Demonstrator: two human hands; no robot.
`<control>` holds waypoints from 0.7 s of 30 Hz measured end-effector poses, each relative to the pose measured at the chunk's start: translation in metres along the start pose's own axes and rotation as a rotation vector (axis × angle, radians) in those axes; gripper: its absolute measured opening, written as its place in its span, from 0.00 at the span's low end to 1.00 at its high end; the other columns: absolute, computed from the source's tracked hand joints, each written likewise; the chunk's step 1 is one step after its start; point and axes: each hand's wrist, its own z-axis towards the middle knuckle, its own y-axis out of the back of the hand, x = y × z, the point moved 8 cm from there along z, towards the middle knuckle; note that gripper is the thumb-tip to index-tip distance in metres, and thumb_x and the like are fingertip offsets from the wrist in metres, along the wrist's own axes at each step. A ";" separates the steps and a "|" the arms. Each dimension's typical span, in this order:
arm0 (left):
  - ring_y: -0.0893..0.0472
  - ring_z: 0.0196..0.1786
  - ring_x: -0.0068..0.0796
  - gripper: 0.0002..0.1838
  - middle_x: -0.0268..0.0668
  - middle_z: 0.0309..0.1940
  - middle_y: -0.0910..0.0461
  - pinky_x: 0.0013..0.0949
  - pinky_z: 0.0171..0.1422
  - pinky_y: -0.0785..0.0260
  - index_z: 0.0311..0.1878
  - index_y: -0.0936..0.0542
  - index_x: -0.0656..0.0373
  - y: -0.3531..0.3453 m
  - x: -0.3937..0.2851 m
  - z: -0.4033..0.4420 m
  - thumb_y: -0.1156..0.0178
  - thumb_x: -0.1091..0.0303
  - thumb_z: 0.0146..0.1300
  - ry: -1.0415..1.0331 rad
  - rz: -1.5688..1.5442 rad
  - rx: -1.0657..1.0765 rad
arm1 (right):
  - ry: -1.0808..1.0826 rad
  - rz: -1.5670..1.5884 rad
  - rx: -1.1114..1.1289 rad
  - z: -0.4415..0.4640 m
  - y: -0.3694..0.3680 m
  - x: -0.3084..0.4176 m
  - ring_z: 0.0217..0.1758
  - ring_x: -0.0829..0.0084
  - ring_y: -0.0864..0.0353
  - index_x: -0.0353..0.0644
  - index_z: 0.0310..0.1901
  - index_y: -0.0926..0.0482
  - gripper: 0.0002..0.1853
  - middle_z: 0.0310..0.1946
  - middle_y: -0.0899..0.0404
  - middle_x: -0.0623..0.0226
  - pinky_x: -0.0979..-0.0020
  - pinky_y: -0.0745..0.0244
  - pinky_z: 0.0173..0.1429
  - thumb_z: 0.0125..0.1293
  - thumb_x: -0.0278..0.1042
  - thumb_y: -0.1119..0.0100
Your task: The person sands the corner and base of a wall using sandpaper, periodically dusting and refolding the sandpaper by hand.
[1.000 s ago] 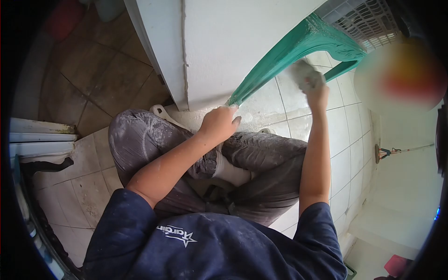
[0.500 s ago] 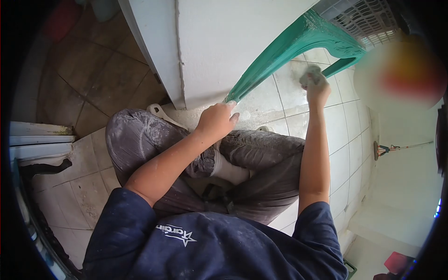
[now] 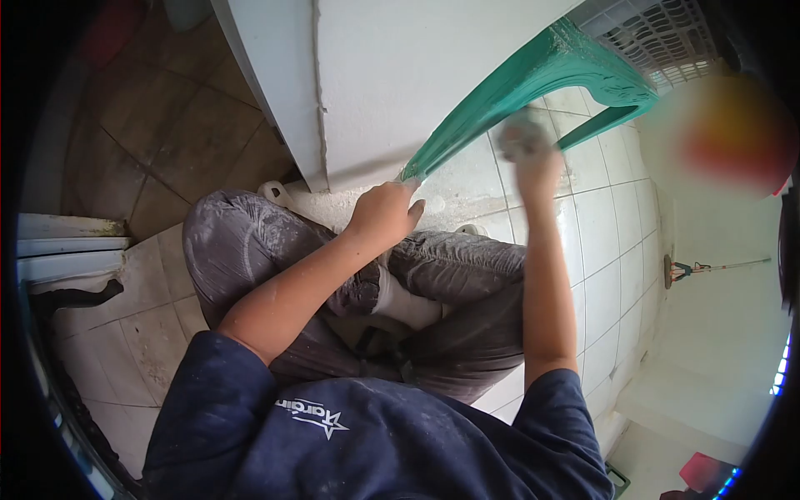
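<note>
stool (image 3: 508,90) beside wall (image 3: 400,75), over tiled floor (image 3: 598,229), basket (image 3: 652,37) next to stool's top, long-handled tool (image 3: 669,272) far right

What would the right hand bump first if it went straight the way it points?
Probably the curved edge of the green stool-like piece, with the grey wad in the right hand touching first. Depth is unclear, so it might pass beneath.

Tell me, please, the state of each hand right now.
Left hand: closed on the end of the green leg.
Right hand: closed around a blurred, grey, cloth-like wad.

A home, it seems — tiled floor (image 3: 598,212), green plastic furniture (image 3: 508,87).
</note>
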 end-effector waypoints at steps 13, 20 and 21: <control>0.16 0.40 0.49 0.21 0.47 0.34 0.16 0.48 0.46 0.25 0.56 0.22 0.61 -0.018 0.000 0.002 0.41 0.58 0.65 -0.042 0.018 0.039 | 0.226 -0.064 -0.054 -0.013 -0.024 0.024 0.34 0.66 0.12 0.41 0.45 0.21 0.08 0.34 0.13 0.61 0.65 0.19 0.38 0.64 0.25 0.41; 0.17 0.38 0.52 0.18 0.50 0.33 0.17 0.48 0.44 0.26 0.51 0.22 0.62 -0.012 0.004 0.000 0.42 0.59 0.65 -0.053 -0.014 0.048 | 0.004 0.314 0.095 0.003 0.002 -0.003 0.42 0.66 0.13 0.35 0.47 0.23 0.09 0.41 0.16 0.57 0.70 0.15 0.40 0.66 0.19 0.44; 0.17 0.37 0.53 0.17 0.52 0.33 0.18 0.49 0.43 0.26 0.49 0.23 0.63 -0.005 0.002 0.002 0.41 0.59 0.65 -0.036 -0.049 0.035 | -0.093 0.569 0.084 0.007 0.009 -0.010 0.41 0.65 0.13 0.32 0.49 0.24 0.10 0.43 0.17 0.54 0.70 0.15 0.40 0.66 0.21 0.43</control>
